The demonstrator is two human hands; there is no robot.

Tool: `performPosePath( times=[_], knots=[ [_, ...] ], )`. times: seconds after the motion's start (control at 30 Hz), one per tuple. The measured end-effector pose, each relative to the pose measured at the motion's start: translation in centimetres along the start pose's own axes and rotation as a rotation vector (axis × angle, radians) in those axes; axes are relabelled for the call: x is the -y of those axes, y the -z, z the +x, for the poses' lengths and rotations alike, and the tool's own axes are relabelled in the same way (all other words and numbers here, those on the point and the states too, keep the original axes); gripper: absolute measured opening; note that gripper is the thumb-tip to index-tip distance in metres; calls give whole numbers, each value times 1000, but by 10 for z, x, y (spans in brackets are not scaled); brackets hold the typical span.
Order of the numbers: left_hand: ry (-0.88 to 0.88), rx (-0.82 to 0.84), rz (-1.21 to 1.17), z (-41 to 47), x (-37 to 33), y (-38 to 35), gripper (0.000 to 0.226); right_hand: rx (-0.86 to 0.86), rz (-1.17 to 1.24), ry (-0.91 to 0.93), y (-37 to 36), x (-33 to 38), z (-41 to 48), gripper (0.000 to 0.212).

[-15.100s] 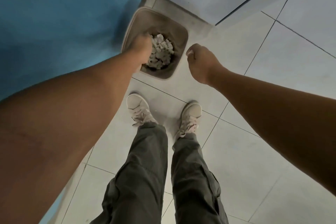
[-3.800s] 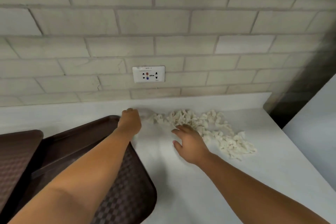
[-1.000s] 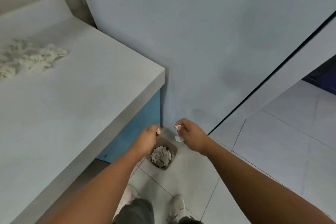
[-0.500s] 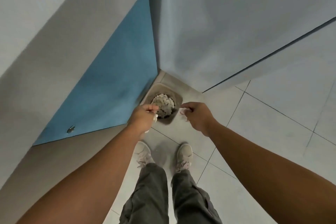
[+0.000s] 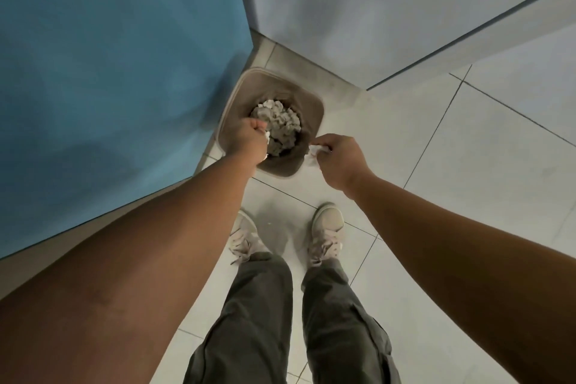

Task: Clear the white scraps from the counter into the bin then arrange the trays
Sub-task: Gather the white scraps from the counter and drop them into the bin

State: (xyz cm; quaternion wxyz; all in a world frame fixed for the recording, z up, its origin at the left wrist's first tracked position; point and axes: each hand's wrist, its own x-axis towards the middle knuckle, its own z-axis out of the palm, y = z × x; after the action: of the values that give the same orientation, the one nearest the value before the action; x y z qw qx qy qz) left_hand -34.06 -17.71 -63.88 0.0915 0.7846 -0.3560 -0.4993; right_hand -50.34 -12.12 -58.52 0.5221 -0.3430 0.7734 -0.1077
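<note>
Left hand has come over the bin — scraps inside its grip.

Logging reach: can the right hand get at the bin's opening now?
Probably yes: the right hand, gripping white scraps, hangs beside the bin, nothing between; the left hand occupies the opposite side.

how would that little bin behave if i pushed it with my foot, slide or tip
Probably light: the bin looks thin-walled, with only white scraps showing inside, so it would likely slide on the smooth floor tiles. It sits close to the blue panel, so a push that way should soon stop it.
</note>
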Motion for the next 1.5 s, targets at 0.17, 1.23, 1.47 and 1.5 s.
performPosePath(
  times=[0.17,1.23,1.47,1.5],
  knots=[
    [-71,16,56,6,4,4,28,-5,-41,-7,-4,-9,3,30],
    [-638,-146,310,-230,-104,136,30,-30,-374,519,93,124,-179,54],
    [-819,-291,314,-358,-169,215,34,-178,-381,812,169,206,-285,41],
    [-841,-326,303,-373,-175,227,33,-183,-371,853,176,217,-299,40]
  ],
)
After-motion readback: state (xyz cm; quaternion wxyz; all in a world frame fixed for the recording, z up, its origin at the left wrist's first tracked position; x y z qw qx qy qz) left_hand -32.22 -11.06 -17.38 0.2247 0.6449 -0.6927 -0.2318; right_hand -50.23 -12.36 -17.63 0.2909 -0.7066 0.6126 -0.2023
